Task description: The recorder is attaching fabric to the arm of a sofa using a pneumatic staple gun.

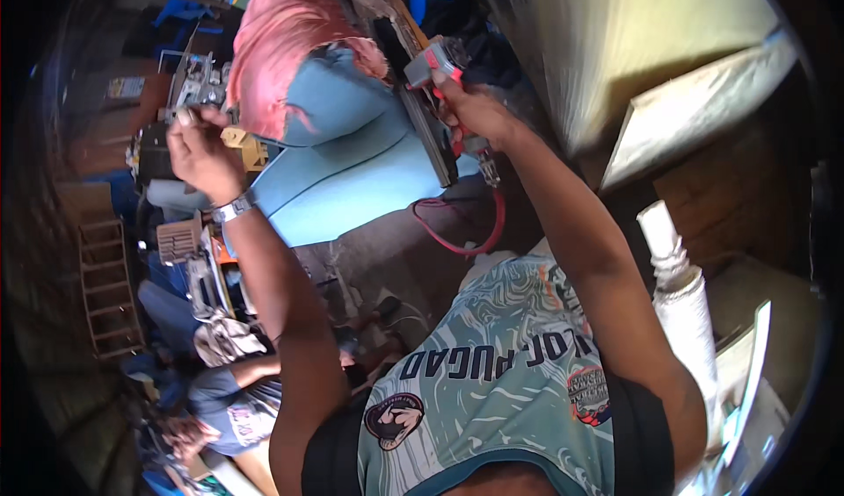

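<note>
My right hand (475, 114) grips a red and grey air staple gun (438, 59) with a long dark magazine. Its red hose (499, 224) loops down from the handle. Beneath the tool's left side lies a blue padded piece (338, 202), like a cushion, partly under pink fabric (281, 48) with a ragged edge. My left hand (207, 153), a metal-banded watch (233, 207) on its wrist, is raised left of the padding. Its fingers are curled and somewhat blurred; what they pinch, if anything, does not show. A thin dark line runs from near that hand to the padding.
At lower left a person (242, 412) sits close by. A wooden rack (105, 289) and cluttered goods stand along the left. On the right are a leaning pale board (690, 101) and a white wrapped roll (686, 320).
</note>
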Action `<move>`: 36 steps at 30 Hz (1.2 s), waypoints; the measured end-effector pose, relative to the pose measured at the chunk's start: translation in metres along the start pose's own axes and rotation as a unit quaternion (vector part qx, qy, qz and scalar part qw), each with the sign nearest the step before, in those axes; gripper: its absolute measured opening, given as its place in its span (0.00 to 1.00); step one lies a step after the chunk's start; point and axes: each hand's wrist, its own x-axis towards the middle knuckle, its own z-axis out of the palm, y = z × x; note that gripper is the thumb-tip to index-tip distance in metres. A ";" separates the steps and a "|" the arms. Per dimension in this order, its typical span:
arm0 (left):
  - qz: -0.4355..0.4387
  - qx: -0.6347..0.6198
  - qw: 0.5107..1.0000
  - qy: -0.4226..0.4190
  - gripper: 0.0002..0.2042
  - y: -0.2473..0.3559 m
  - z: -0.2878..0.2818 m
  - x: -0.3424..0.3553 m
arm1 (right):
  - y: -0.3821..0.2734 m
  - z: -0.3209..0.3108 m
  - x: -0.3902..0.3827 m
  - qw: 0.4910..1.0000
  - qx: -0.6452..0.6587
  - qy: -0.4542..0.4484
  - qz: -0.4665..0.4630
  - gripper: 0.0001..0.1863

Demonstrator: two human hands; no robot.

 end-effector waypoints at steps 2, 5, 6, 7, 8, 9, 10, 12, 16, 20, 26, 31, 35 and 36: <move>-0.001 -0.058 0.989 0.134 0.15 -0.031 -0.019 -0.032 | -0.005 -0.004 -0.011 0.998 -0.045 0.006 -0.052 0.32; -0.055 0.157 0.964 0.208 0.19 -0.066 -0.055 -0.105 | 0.010 -0.030 -0.035 0.984 -0.160 0.074 -0.026 0.30; -0.109 0.201 0.943 0.241 0.20 -0.076 -0.067 -0.128 | 0.021 -0.043 -0.044 0.976 -0.197 0.091 -0.031 0.28; -0.153 0.247 0.927 0.237 0.22 -0.083 -0.080 -0.151 | 0.035 -0.056 -0.051 0.964 -0.249 0.095 -0.009 0.29; -0.150 0.304 0.910 0.239 0.24 -0.090 -0.092 -0.168 | 0.049 -0.068 -0.056 0.945 -0.304 0.123 0.012 0.29; -0.207 0.356 0.875 0.254 0.26 -0.098 -0.102 -0.182 | 0.064 -0.081 -0.062 0.942 -0.322 0.091 -0.008 0.28; -0.222 0.369 0.868 0.246 0.29 -0.102 -0.111 -0.194 | 0.078 -0.092 -0.067 0.932 -0.353 0.080 -0.005 0.27; -0.189 0.376 0.883 0.210 0.29 -0.110 -0.132 -0.192 | 0.102 -0.106 -0.074 0.935 -0.343 0.072 0.054 0.21; -0.066 0.451 0.873 0.173 0.26 -0.107 -0.179 -0.156 | 0.122 -0.111 -0.091 0.972 -0.224 0.071 0.018 0.14; -0.034 0.542 0.834 0.099 0.25 -0.119 -0.212 -0.120 | 0.093 -0.091 -0.098 0.967 -0.205 0.141 -0.062 0.18; -0.206 0.627 0.732 -0.171 0.36 -0.163 -0.207 -0.134 | -0.029 -0.036 -0.090 0.873 -0.393 0.189 -0.220 0.23; -0.142 0.626 0.751 -0.155 0.33 -0.154 -0.207 -0.140 | -0.123 0.040 -0.074 0.722 -0.549 0.225 -0.355 0.31; -0.149 0.613 0.759 -0.159 0.32 -0.145 -0.206 -0.134 | -0.176 0.108 -0.042 0.583 -0.632 0.199 -0.471 0.33; -0.125 0.612 0.768 -0.141 0.32 -0.145 -0.207 -0.134 | -0.188 0.123 -0.032 0.583 -0.652 0.172 -0.453 0.32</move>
